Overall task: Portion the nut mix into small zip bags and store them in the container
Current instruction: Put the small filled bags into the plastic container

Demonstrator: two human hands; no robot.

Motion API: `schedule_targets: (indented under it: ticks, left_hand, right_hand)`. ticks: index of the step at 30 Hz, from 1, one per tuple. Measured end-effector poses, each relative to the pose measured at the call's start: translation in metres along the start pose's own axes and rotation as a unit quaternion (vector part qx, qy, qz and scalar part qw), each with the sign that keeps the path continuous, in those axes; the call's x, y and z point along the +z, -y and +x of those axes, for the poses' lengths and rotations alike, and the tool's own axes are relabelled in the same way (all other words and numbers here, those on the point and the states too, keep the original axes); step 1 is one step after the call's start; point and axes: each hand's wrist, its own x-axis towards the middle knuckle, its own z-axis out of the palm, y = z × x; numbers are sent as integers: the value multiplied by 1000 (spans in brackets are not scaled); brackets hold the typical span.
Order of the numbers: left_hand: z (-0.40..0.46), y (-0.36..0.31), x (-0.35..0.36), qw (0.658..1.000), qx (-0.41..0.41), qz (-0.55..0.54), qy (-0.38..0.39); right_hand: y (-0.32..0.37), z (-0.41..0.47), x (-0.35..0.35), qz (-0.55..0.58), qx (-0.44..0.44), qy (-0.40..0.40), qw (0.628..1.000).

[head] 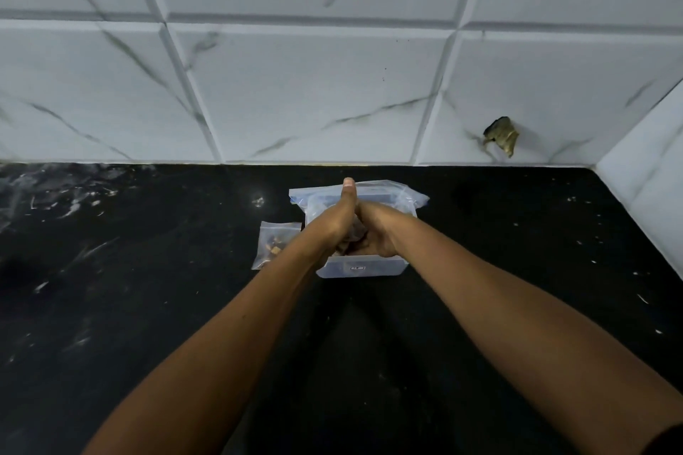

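Observation:
A clear plastic container [360,268] stands on the black counter near the wall. Both my hands meet right above it. Between them is a small zip bag of nut mix [355,233], mostly hidden by my fingers. My left hand [338,216] grips the bag from the left, thumb stretched forward. My right hand [375,235] holds it from the right with fingers curled underneath. A second small zip bag of nuts [271,244] lies flat on the counter just left of the container. A large blue-zip bag [403,196] lies behind the container.
The black counter [148,307] runs left, right and toward me. A white marble-tiled wall [314,92] closes the back, and a side wall [646,166] closes the far right. A chipped hole [502,135] marks the back wall.

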Motion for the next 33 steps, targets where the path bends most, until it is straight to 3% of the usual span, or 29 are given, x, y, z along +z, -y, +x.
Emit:
schedule_targets:
  ticks: [4, 10, 14, 17, 20, 22, 25, 28, 33]
  left_hand:
    - [7, -6, 1, 998, -41, 46, 5]
    - [14, -10, 0, 994, -94, 28, 42]
    - [4, -12, -5, 998, -44, -1, 54]
    - [-14, -10, -19, 999, 21, -26, 24]
    - [-28, 7, -56, 991, 63, -114, -26]
    - [-32, 25, -87, 982, 67, -169, -58]
    - [-29, 57, -122, 971, 34, -215, -99]
    - [-24, 83, -136, 970, 3, -217, -109]
    - [-8, 102, -129, 969, -18, -220, -110]
  right_hand:
    - [0, 7, 2, 21, -5, 11, 1000]
    - [1, 7, 6, 51, -9, 3, 999]
    - [3, -5, -3, 1, -48, -54, 997]
    - [6, -15, -6, -207, -127, -198, 950]
    - [2, -34, 6, -149, -280, -200, 927]
    - [-1, -46, 26, -92, -309, -153, 934]
    - [-5, -40, 68, -21, -264, -60, 962]
    - [-16, -19, 111, -31, -190, -19, 981]
    - [-27, 17, 151, -57, -58, -27, 996]
